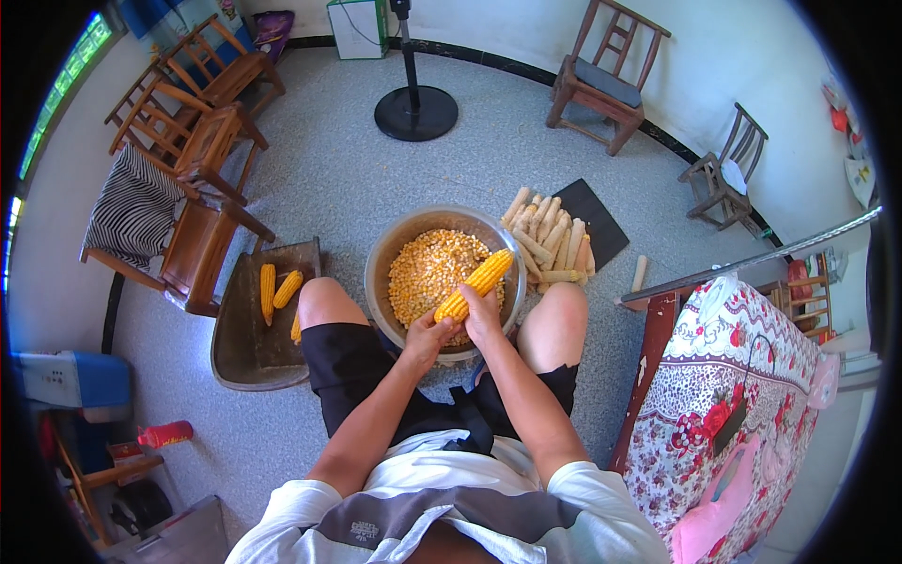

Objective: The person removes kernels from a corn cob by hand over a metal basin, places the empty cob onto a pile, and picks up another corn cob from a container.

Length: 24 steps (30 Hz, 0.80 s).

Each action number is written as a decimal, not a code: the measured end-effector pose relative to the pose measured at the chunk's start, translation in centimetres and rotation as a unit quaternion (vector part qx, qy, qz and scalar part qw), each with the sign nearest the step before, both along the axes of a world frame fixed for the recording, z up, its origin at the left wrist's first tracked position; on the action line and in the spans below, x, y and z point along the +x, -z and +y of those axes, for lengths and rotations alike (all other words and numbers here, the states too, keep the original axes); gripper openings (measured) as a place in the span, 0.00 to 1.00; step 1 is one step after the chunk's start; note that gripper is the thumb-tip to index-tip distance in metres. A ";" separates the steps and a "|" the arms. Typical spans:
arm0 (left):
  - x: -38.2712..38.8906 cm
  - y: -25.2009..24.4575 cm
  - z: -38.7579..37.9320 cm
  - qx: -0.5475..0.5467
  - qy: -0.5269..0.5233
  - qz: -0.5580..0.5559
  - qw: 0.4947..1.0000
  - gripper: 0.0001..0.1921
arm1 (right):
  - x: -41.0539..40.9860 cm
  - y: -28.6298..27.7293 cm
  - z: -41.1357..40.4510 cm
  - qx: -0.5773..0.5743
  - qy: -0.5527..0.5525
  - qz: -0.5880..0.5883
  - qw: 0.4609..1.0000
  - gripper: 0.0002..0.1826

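An ear of yellow corn [487, 273] is held at a slant over a wide metal basin [375, 262] between my knees. My left hand [427, 340] grips its lower end near the tip. My right hand [481, 314] closes around its lower middle, and the upper end sticks out past my fingers. Loose corn kernels [430, 271] fill much of the basin's bottom. Beside my right knee lies a heap of stripped corn cobs [546, 229], partly on a dark flat mat [592, 218].
Left of my knee, a dark scoop-shaped bin [239, 345] holds a few whole ears [268, 292]. Wooden chairs [211, 158] line the left side. A black round stand base [416, 114] is ahead. On the right is a table with a floral cloth [705, 366]. One cob [640, 273] lies apart.
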State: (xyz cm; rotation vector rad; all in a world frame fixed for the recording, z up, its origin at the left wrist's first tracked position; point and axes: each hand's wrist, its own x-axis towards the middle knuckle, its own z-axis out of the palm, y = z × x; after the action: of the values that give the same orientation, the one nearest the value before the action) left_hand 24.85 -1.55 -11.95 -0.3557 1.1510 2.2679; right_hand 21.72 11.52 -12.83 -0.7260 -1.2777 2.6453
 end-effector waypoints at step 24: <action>-0.2 -0.6 -0.4 0.038 0.013 -0.056 0.998 0.15 | 0.1 -2.6 0.1 0.083 -0.038 -0.047 0.995 0.25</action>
State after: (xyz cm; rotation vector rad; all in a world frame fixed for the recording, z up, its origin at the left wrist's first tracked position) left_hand 24.61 -1.94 -11.31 -0.4305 1.0034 2.2324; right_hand 21.86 11.61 -10.25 -0.7993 -1.5572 2.5501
